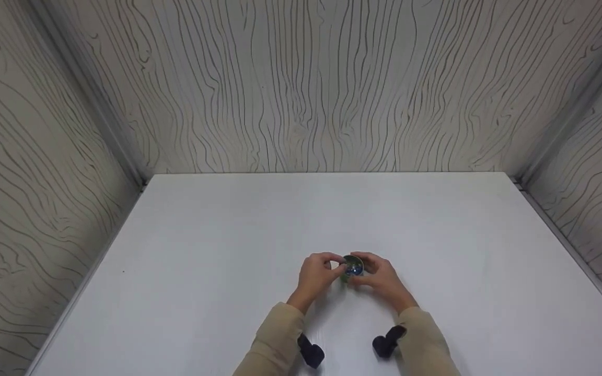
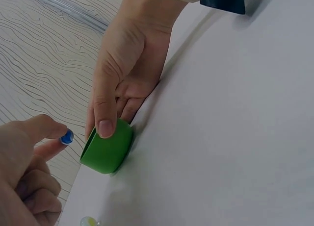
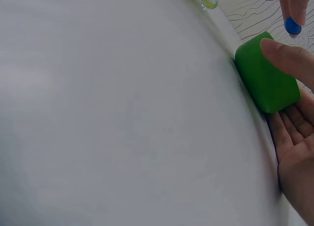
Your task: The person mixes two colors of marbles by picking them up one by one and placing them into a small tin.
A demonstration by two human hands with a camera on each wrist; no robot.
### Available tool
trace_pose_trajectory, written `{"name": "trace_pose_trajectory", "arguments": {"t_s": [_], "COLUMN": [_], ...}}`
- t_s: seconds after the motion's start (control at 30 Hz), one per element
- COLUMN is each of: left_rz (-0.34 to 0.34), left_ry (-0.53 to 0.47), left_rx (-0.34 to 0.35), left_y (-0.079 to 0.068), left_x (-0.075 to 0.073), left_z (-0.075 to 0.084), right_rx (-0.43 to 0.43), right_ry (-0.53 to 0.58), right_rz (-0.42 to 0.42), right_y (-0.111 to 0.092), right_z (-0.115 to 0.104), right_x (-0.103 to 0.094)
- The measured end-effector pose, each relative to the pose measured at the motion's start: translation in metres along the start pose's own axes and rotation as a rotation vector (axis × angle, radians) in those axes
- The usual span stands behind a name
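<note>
A small green bowl (image 2: pixel 109 150) is held by my right hand (image 1: pixel 384 279), thumb on its outer wall and fingers along the opposite side. In the head view, shiny glass marbles (image 1: pixel 354 269) show inside the bowl. My left hand (image 1: pixel 315 277) pinches a blue marble (image 2: pixel 67 136) between thumb and forefinger. This marble (image 3: pixel 293 26) is just off the bowl's open rim, apart from it in both wrist views. The other fingers of the left hand (image 2: pixel 29 172) are curled in.
A clear marble with yellow inside (image 2: pixel 89 221) lies on the white table (image 1: pixel 217 235) near the left hand. Several clear and yellow-green marbles (image 3: pixel 208 0) show at the top of the right wrist view. Wood-grain panels (image 1: pixel 301 89) enclose the table at the back and sides.
</note>
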State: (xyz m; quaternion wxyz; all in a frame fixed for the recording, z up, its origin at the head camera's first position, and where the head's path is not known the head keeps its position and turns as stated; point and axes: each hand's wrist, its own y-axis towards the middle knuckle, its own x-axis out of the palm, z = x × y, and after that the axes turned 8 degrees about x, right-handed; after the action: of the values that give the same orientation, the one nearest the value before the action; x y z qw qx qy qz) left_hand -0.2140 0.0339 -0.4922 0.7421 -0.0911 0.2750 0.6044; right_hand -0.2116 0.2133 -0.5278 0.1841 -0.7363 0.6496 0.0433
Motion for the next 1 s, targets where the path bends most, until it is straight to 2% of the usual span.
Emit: {"name": "trace_pose_trajectory", "arguments": {"t_s": [0.17,0.8,1.0], "left_rz": [-0.001,-0.013,-0.025], "left_ry": [0.009,0.011,0.005], "left_rx": [0.018,-0.012,0.012], "left_y": [0.0009,0.0036,0.0026], "left_x": [0.0010,0.0070,0.0074], "left_z": [0.0002,-0.0022,-0.0032], "right_rx": [-0.019,-0.014,-0.012], "right_ry": [0.009,0.016,0.009], "right_rz": [-0.016,-0.009,-0.011], "right_y": [0.0003,-0.0010,-0.0007], "right_z": [0.0004,-0.0020,-0.0015], "right_x": [-0.0007,0.0004,-0.0012]}}
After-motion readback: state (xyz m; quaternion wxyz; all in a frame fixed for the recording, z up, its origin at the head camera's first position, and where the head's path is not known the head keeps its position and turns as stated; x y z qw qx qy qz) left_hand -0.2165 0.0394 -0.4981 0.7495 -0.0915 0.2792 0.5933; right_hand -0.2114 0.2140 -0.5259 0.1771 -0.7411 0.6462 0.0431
